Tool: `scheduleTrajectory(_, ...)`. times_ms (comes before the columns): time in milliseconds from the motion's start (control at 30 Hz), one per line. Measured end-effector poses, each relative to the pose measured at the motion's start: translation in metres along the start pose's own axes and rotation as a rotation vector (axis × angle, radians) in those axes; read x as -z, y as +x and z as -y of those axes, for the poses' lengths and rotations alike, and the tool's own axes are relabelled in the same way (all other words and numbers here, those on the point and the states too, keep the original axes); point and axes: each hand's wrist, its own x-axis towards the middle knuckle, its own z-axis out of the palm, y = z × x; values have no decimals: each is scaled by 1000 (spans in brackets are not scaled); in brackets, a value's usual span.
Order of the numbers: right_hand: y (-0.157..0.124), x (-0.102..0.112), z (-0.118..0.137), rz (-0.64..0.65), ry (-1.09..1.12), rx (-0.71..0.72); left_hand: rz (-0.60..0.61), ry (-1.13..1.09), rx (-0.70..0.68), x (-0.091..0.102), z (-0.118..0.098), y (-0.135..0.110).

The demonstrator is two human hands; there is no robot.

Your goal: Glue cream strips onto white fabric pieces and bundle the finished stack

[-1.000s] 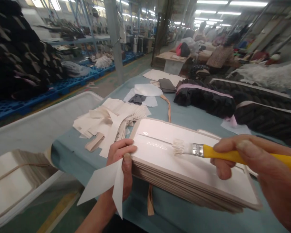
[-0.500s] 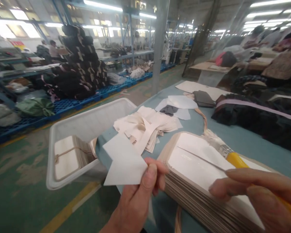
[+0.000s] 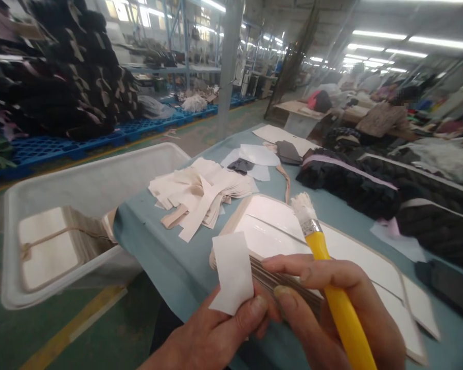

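Note:
My left hand (image 3: pixel 235 318) pinches a small white paper piece (image 3: pixel 233 267) between thumb and fingers, in front of the stack's near corner. Close beside it, my right hand (image 3: pixel 343 308) carries a yellow-handled brush (image 3: pixel 320 244) between its fingers, bristles pointing up and away. The right thumb and forefinger are apart, near the left fingertips. Below and behind both hands lies a thick stack of white-topped boards (image 3: pixel 281 221), its upper face partly glossy. Pale fabric-like strips (image 3: pixel 204 190) lie in a loose pile beyond the stack's left end.
A white plastic bin (image 3: pixel 96 174) at left holds a tied bundle of boards (image 3: pixel 50 246). Dark padded pieces (image 3: pixel 347 174) line the right side of the teal-covered table (image 3: pixel 170 262). A grey post (image 3: pixel 227 67) stands behind. A co-worker (image 3: pixel 386 115) sits at back right.
The view has turned right. My right hand has come to my left, raising the brush upright off the stack. The paper in my left hand now shows a narrower, upright face.

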Motion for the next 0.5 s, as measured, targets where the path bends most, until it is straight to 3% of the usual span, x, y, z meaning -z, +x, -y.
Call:
scheduleTrajectory(167, -4, 8, -8, 40, -59, 195, 82, -13, -64, -7, -13, 8)
scheduleTrajectory(333, -11, 7, -11, 79, -90, 152, 118, -77, -72, -10, -17, 9)
scheduleTrajectory(500, -24, 2, -10, 53, -164, 83, 172, -239, -77, -16, -5, 9)
